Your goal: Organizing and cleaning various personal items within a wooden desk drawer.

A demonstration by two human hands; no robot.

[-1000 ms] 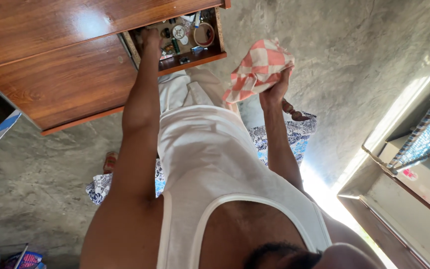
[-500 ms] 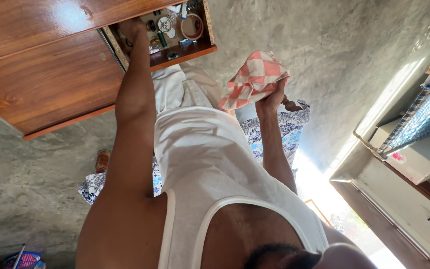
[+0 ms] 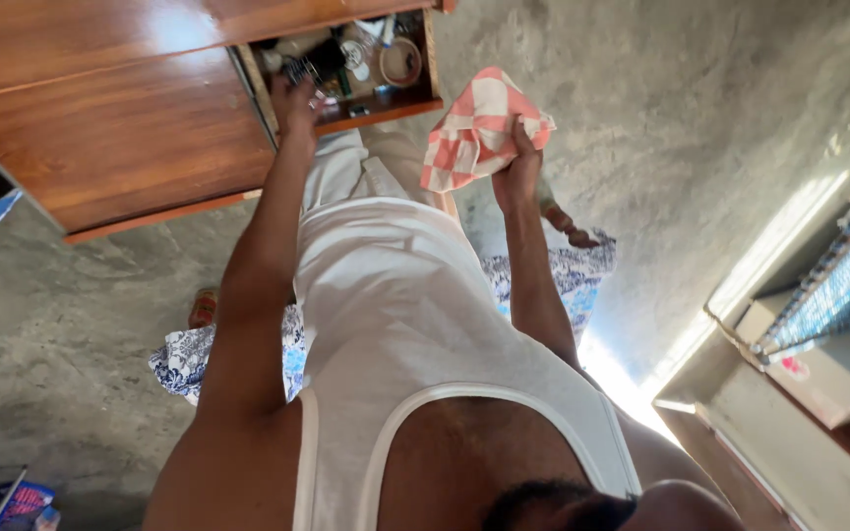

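My left hand [image 3: 295, 98] reaches into the open drawer [image 3: 386, 101] of a brown wooden desk [image 3: 100, 118], its fingers closed on a small dark object [image 3: 298, 70] at the drawer's near left side. The drawer holds several small items, among them a roll of tape [image 3: 400, 61]. To the right of the drawer, above the floor, my right hand [image 3: 516, 177] grips a bunched orange-and-white checked cloth [image 3: 469, 128]. My white vest and lower body fill the middle of the view.
The floor is grey concrete [image 3: 661, 118]. A blue-and-white floral cloth [image 3: 184, 359] lies under my feet. A pale cabinet [image 3: 789, 393] and a blue mesh item [image 3: 838, 285] stand at the right in bright sunlight. Books [image 3: 2, 501] lie at the bottom left.
My left hand has drawn back toward the drawer's near edge with the dark object in its fingers. My right hand has lifted the checked cloth higher, nearer the drawer.
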